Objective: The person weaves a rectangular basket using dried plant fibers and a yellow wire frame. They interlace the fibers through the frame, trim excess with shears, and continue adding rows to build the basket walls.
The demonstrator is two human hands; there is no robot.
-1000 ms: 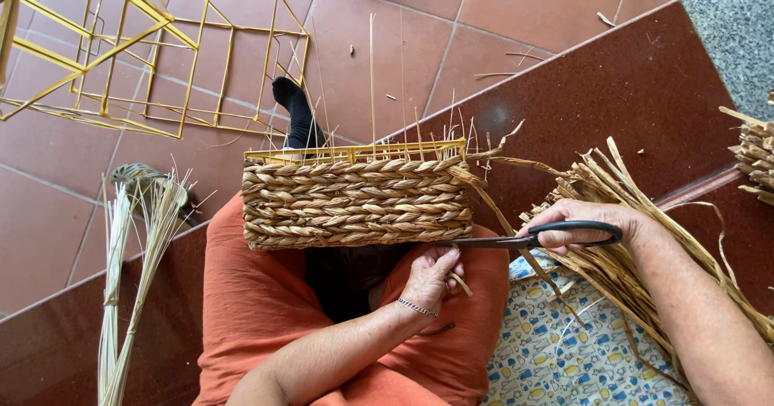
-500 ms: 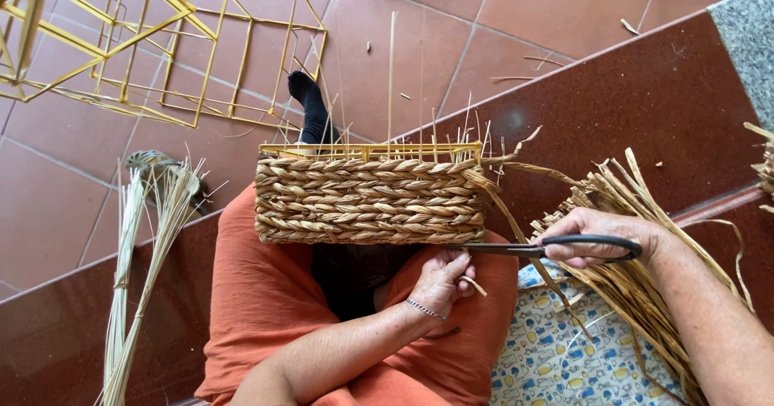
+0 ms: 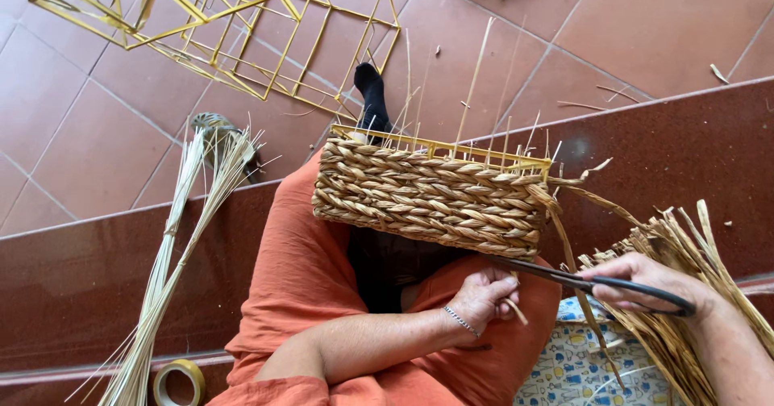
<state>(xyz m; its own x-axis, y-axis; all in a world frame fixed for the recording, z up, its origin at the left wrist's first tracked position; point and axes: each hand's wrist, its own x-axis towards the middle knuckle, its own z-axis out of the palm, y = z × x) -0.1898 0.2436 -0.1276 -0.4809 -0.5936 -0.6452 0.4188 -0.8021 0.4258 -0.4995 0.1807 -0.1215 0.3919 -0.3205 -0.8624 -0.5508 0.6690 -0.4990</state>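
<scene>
Terracotta floor tiles (image 3: 97, 148) fill the upper part of the frame, meeting a dark red polished step (image 3: 693, 148) on which a person in orange trousers (image 3: 298, 277) sits at work. A half-woven basket (image 3: 431, 200) of braided natural fibre rests across the lap at centre frame, its yellow wire rim showing along the top edge, with thin upright stalks rising from it.

The left hand (image 3: 484, 297), a thin bracelet at the wrist, lies just under the basket's lower right corner, fingers pinched together on a short pale fibre end (image 3: 516, 311). The right hand (image 3: 645, 281), at the right of the frame, has its grip closed through the handles of black scissors (image 3: 597, 281), whose blades point left toward that same corner; whether the blades are parted cannot be told.

Loose straw strands trail from the basket's right end down to a heap of dried straw (image 3: 685, 293) under the right arm. A patterned blue-and-yellow cloth (image 3: 580, 366) lies below it.

At upper left, empty yellow wire frames (image 3: 226, 27) lie on the tiles. A tied bundle of pale reeds (image 3: 177, 253) runs down the left side, and a roll of tape (image 3: 179, 380) lies beside its lower end. One foot in a black sock (image 3: 371, 95) pokes out beyond the basket.
</scene>
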